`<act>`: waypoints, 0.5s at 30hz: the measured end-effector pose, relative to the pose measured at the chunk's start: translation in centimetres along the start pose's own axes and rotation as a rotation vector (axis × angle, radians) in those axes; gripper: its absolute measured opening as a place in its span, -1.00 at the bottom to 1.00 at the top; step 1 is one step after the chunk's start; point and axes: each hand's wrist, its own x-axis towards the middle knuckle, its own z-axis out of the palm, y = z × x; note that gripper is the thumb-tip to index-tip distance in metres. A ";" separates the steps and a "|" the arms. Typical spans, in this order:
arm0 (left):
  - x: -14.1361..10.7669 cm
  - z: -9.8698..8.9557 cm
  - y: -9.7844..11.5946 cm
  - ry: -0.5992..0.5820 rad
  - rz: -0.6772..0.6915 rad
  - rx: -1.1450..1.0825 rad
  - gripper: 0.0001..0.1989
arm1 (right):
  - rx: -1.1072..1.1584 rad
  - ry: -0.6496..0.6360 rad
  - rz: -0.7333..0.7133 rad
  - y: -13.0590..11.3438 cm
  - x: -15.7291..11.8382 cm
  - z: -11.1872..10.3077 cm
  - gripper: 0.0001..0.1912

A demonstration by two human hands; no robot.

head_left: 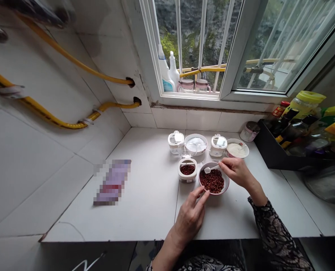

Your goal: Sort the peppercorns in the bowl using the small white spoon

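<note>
A bowl [227,185] with a pink outer edge holds dark red peppercorn-like spice [212,182]. My right hand [237,172] pinches the handle of a small white spoon [207,170], whose scoop is over the spice at the far left of the bowl. At the near left rim, the fingertips of my left hand [192,214] hold the bowl. Just left of it stands a clear spice jar [187,177] with a white collar and its lid raised, with the same dark red spice inside.
Behind are two white-lidded jars [175,142] [218,145], a bowl of white grains [196,143] and a bowl of off-white powder [237,149]. A black box of bottles [271,156] stands right. A blurred purple packet [113,182] lies left. Yellow pipes [57,120] cross the left wall.
</note>
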 end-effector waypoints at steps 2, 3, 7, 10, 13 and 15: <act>0.0 0.0 0.0 -0.008 -0.011 0.005 -0.40 | 0.017 -0.035 0.031 0.2 0.2 0.7 -0.55; 0.0 0.0 0.1 -0.013 -0.016 0.005 -0.40 | 0.030 -0.050 0.044 0.2 0.3 1.2 -0.55; -0.1 -0.1 0.1 -0.012 -0.017 0.006 -0.39 | 0.109 -0.081 0.095 0.1 0.3 2.2 -0.52; 0.0 -0.2 0.1 -0.006 -0.020 -0.001 -0.39 | 0.174 -0.044 0.140 0.4 0.2 1.7 -0.49; 0.0 -0.3 0.1 -0.008 -0.024 -0.014 -0.40 | 0.248 -0.007 0.175 0.9 -0.1 1.2 -0.48; 0.0 -0.4 0.1 -0.012 -0.024 -0.013 -0.40 | 0.280 0.000 0.197 1.3 -0.2 1.1 -0.48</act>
